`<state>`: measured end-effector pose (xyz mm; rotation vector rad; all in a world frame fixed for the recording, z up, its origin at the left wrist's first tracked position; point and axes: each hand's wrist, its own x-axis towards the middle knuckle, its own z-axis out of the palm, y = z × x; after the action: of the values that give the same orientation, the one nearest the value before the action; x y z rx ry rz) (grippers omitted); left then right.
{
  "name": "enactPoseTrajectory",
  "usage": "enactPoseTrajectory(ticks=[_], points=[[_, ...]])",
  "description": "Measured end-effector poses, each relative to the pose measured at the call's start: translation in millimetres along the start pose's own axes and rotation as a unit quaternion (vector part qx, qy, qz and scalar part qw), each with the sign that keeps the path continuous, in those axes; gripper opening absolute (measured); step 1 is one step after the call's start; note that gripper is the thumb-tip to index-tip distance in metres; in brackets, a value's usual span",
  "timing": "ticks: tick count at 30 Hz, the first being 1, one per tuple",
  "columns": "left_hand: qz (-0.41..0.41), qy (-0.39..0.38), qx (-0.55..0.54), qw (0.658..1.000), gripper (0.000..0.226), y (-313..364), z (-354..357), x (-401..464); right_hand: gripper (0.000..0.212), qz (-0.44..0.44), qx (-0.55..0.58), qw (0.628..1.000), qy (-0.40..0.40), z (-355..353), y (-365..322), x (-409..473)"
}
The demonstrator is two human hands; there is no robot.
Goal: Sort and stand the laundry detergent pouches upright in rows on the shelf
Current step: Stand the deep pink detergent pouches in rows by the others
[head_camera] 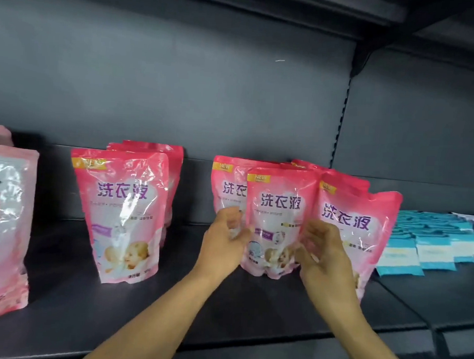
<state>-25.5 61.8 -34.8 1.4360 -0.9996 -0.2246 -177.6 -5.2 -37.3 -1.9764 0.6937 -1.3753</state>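
Pink detergent pouches stand upright on the dark shelf. The middle pouch stands at the front of a cluster. My left hand grips its left edge and my right hand grips its right edge. Another pouch stands behind it on the left. On the right stands a further pouch, with more behind it. A separate row of pouches stands to the left, one behind the other.
A paler pink pouch stands at the far left edge. Flat blue and white packs lie in rows on the shelf to the right. The grey back panel rises behind, with an upper shelf overhead.
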Motion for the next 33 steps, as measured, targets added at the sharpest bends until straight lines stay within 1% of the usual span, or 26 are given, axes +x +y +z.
enactPoseTrajectory(ticks=[2, 4, 6, 8, 10, 14, 16, 19, 21, 23, 26, 30, 33], points=[[-0.046, 0.017, -0.105, 0.993, 0.02, 5.2, 18.9, 20.5, 0.038, -0.002, -0.025, 1.0, -0.014, -5.2, 6.5, -4.7], [-0.087, 0.044, -0.17, 0.981, 0.016, 11.4, 32.4, 36.3, 0.038, -0.005, -0.04, 0.999, -0.025, -8.9, 13.7, -8.1], [-0.1, 0.077, -0.185, 0.975, 0.013, 18.2, 38.7, 45.4, 0.039, -0.002, -0.042, 0.998, -0.043, -12.3, 20.2, -10.1], [-0.11, 0.113, -0.203, 0.966, 0.02, 24.2, 39.6, 48.1, 0.039, -0.002, -0.036, 0.998, -0.052, -15.2, 25.8, -11.1], [-0.123, 0.132, -0.218, 0.959, 0.026, 25.9, 39.5, 46.6, 0.039, -0.001, -0.02, 0.998, -0.058, -16.9, 30.1, -12.4], [-0.104, 0.166, -0.243, 0.95, 0.023, 32.6, 37.2, 32.1, 0.046, 0.021, 0.014, 0.996, -0.088, -14.5, 32.2, -15.9], [-0.087, 0.175, -0.246, 0.949, 0.025, 38.5, 29.9, 21.5, 0.051, 0.029, 0.026, 0.993, -0.108, -10.1, 30.7, -17.7], [-0.049, 0.191, -0.235, 0.952, 0.031, 46.4, 10.2, 5.0, 0.066, 0.047, 0.047, 0.985, -0.158, 4.6, 23.7, -20.1], [-0.037, 0.209, -0.231, 0.949, 0.032, 50.9, -7.3, -6.2, 0.068, 0.064, 0.099, 0.969, -0.216, 19.4, 15.5, -22.9], [-0.03, 0.222, -0.229, 0.947, 0.031, 54.6, -28.0, -17.2, 0.072, 0.081, 0.163, 0.943, -0.279, 35.7, 6.0, -27.8], [-0.026, 0.234, -0.225, 0.946, 0.037, 51.8, -63.4, -29.9, 0.069, 0.075, 0.202, 0.915, -0.341, 62.1, -15.4, -38.9], [-0.028, 0.272, -0.22, 0.936, 0.043, 39.8, -111.7, -44.1, 0.074, 0.072, 0.208, 0.91, -0.353, 106.4, -41.1, -56.1], [-0.024, 0.278, -0.221, 0.934, 0.037, 31.8, -139.3, -47.5, 0.074, 0.068, 0.21, 0.914, -0.341, 135.5, -54.0, -65.3]])
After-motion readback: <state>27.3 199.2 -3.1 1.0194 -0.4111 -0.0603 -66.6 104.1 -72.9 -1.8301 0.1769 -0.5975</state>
